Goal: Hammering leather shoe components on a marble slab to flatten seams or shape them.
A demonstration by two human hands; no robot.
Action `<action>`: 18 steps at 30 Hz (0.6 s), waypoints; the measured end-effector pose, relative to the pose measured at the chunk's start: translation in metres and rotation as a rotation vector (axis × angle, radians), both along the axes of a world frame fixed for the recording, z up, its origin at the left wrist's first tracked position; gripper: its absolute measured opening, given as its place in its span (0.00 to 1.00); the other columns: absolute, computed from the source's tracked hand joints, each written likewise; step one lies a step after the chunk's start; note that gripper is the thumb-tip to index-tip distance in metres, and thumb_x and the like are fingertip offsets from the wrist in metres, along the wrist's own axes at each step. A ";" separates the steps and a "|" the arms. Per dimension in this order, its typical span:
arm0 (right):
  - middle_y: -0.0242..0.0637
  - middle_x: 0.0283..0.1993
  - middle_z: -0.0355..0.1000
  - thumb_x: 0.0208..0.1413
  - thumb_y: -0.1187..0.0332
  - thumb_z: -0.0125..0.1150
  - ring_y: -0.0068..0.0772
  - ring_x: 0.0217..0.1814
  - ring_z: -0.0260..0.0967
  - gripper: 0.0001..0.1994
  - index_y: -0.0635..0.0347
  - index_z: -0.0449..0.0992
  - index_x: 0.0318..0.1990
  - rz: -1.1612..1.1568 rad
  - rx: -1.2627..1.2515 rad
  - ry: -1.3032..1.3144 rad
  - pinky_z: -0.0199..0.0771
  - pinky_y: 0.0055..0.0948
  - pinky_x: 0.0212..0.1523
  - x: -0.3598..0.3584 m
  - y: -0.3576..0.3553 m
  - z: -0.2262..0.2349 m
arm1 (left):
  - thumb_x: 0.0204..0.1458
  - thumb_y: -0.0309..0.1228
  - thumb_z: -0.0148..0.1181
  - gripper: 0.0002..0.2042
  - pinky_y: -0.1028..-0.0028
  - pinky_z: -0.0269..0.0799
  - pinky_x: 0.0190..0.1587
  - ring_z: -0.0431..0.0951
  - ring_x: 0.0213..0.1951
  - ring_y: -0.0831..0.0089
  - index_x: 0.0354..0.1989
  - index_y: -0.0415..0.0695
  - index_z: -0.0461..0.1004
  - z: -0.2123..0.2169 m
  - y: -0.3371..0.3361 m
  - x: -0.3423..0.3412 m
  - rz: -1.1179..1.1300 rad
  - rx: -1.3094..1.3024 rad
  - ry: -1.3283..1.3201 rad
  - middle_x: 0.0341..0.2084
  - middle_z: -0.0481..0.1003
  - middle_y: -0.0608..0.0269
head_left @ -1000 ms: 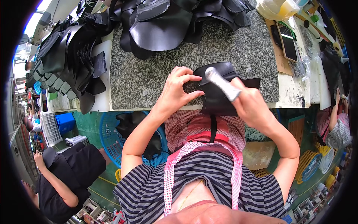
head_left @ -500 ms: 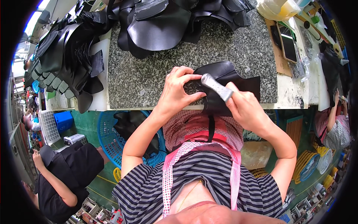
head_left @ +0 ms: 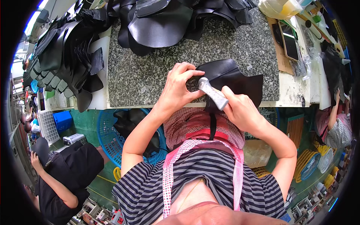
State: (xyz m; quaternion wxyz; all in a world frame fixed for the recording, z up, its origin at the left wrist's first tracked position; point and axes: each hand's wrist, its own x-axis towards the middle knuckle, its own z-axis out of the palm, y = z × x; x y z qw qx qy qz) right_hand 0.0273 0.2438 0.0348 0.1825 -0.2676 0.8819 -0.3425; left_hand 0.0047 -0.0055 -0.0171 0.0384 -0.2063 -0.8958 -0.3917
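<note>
A black leather piece (head_left: 240,80) lies at the near edge of a speckled granite slab (head_left: 150,78), part of it hanging over the edge. My left hand (head_left: 179,85) curls at its left side, thumb and forefinger on the leather's left edge. In my right hand (head_left: 242,112) is a hammer with a silver metal head (head_left: 213,93). The head's far end comes down over the leather just right of my left fingertips. Its handle is hidden in my fist, and I cannot tell whether the metal touches the leather.
Black leather pieces (head_left: 161,28) are heaped at the slab's far side, with another stack (head_left: 62,48) on the left. A phone (head_left: 288,43) and a plastic container (head_left: 280,8) stand at the right. Below is a blue basket (head_left: 108,138). Other people work at both sides.
The hammer head has shifted slightly left and nearer to me, with my right hand following. My left hand stays at the leather's left edge.
</note>
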 end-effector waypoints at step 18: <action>0.57 0.29 0.75 0.66 0.70 0.57 0.66 0.36 0.76 0.09 0.63 0.64 0.46 -0.078 -0.022 0.024 0.74 0.56 0.33 -0.002 0.005 0.005 | 0.36 0.35 0.82 0.27 0.59 0.70 0.57 0.74 0.52 0.57 0.49 0.43 0.82 0.002 0.000 -0.002 -0.016 0.010 -0.002 0.46 0.76 0.57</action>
